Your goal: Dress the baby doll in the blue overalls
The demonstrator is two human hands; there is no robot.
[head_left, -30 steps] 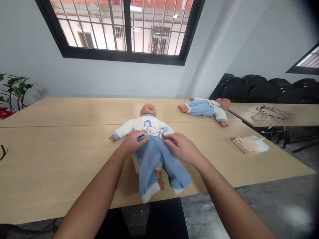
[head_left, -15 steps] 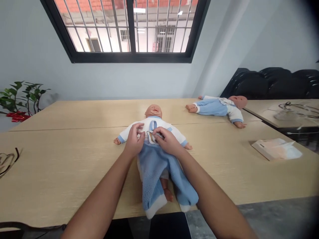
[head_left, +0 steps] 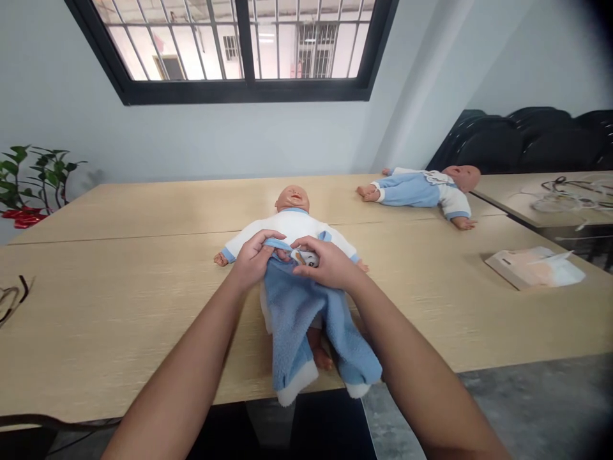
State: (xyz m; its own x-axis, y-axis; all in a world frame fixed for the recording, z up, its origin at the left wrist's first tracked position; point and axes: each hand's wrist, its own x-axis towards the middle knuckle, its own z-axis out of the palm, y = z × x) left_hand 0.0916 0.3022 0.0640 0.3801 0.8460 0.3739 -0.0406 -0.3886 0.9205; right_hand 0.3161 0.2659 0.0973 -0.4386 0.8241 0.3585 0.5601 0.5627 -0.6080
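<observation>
A baby doll [head_left: 292, 203] lies on its back on the wooden table [head_left: 119, 294], head away from me. It wears a white top with blue cuffs, and loose blue fleece trousers [head_left: 306, 326] lie over its legs, with one bare foot showing. My left hand [head_left: 251, 257] pinches the blue hem of the doll's top at the waist. My right hand [head_left: 325, 262] grips the same waist area beside it, over the trousers' top edge.
A second dressed doll [head_left: 421, 190] lies at the back right of the table. A flat packet of wipes [head_left: 534, 267] rests to the right. Cables [head_left: 569, 195] lie on a neighbouring table, black chairs [head_left: 522, 144] behind. A plant [head_left: 29, 185] stands at the left; the table's near edge is under the doll's feet.
Both hands moved from the trousers' waistband up onto the doll's belly, then lifted the top's blue hem. My view shifted slightly.
</observation>
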